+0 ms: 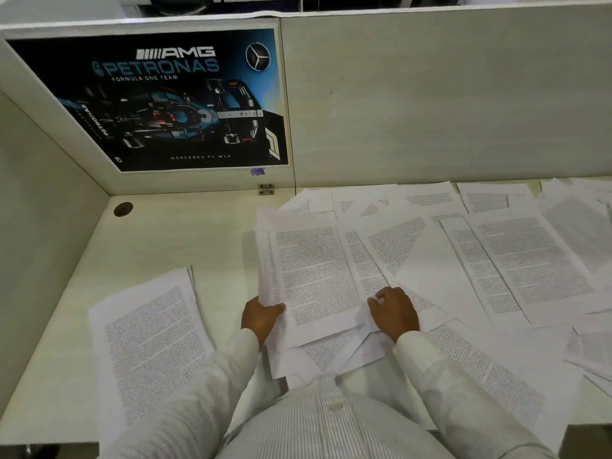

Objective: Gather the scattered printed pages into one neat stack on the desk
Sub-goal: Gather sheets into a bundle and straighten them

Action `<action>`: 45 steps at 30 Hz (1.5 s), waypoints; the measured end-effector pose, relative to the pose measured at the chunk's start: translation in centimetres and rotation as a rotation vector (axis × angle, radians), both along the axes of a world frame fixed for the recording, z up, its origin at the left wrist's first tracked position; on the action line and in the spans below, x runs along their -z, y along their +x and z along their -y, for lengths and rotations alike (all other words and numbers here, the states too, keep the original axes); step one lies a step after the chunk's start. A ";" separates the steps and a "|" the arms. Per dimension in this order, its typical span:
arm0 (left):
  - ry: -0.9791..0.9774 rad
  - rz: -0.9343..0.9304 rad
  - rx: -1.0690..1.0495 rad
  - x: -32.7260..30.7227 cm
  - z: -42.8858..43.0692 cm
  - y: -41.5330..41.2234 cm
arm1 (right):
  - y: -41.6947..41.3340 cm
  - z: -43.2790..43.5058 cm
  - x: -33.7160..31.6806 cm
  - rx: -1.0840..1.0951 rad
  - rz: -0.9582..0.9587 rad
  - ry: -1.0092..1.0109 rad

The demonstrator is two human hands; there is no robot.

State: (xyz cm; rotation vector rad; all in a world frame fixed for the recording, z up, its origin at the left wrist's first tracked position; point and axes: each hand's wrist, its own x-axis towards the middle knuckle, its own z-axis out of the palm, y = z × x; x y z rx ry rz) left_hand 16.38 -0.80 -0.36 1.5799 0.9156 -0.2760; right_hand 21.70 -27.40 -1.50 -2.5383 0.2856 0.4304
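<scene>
Holding a small bundle of pages (314,276) by its near edge, left hand (260,318) pinching, right hand (394,313) pressing flat, long axis running far-near; the stack (149,332) lies left, nearer the left hand.

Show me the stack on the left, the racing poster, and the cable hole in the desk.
stack (150,339), head view, middle of top page
racing poster (172,101), head view, centre, on the car
cable hole (123,209), head view, its dark centre
</scene>
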 end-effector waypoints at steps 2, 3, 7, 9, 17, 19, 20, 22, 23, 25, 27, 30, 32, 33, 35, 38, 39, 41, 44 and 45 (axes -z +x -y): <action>-0.005 0.004 -0.057 0.1 -1.4 -0.5 | -0.2 0.0 0.3 0.011 0.018 -0.016; -0.007 0.005 -0.091 0.1 -2.2 -0.9 | -0.3 -0.1 0.4 0.008 0.026 -0.027; -0.049 0.035 -0.261 0.4 -5.4 -2.5 | -0.6 -0.6 -0.1 -0.015 0.014 -0.056; -0.094 0.063 -0.329 0.5 -6.9 -3.4 | -1.0 -1.2 -0.4 -0.010 0.035 -0.025; -0.367 0.179 -0.498 0.8 -7.5 -7.0 | -3.2 -7.3 -3.3 0.036 -0.178 0.644; -0.442 0.185 -0.496 1.2 -7.2 -7.8 | -3.1 -8.1 -3.4 0.013 -0.106 0.621; -0.471 0.182 -0.487 1.5 -7.0 -8.2 | -3.1 -8.2 -3.5 -0.008 -0.050 0.587; -0.501 0.172 -0.457 1.9 -6.9 -8.8 | -3.1 -8.2 -3.9 -0.073 0.045 0.536; -0.503 0.163 -0.434 2.0 -6.9 -8.9 | -3.2 -8.1 -4.4 -0.107 0.079 0.529; -0.513 0.163 -0.384 1.7 -6.8 -9.0 | -3.4 -7.9 -5.3 -0.169 0.121 0.530; -0.533 0.173 -0.351 1.5 -7.0 -9.0 | -3.6 -7.6 -5.9 -0.208 0.153 0.548; -0.597 0.193 -0.323 1.0 -7.5 -8.2 | -3.8 -7.0 -6.7 -0.243 0.171 0.571; -0.620 0.216 -0.327 0.8 -7.8 -7.5 | -3.9 -6.7 -7.2 -0.302 0.162 0.555; -0.608 0.226 -0.332 0.7 -7.9 -7.2 | -4.0 -6.6 -7.5 -0.328 0.157 0.553; -0.590 0.220 -0.332 0.6 -7.9 -6.7 | -3.8 -6.3 -7.7 -0.349 0.170 0.553; -0.609 0.233 -0.342 0.9 -7.7 -6.2 | -3.0 -5.9 -8.4 -0.284 0.251 0.571; -0.618 0.245 -0.350 1.1 -7.7 -6.2 | -2.5 -5.6 -8.6 -0.252 0.281 0.575; -0.628 0.240 -0.354 1.2 -7.6 -6.3 | -1.7 -5.2 -9.4 -0.184 0.342 0.581; -0.585 0.199 -0.313 1.5 -7.8 -6.8 | -0.4 -4.4 -11.4 -0.126 0.434 0.552; -0.557 0.184 -0.302 1.6 -7.9 -6.9 | 0.2 -4.1 -12.1 -0.109 0.469 0.523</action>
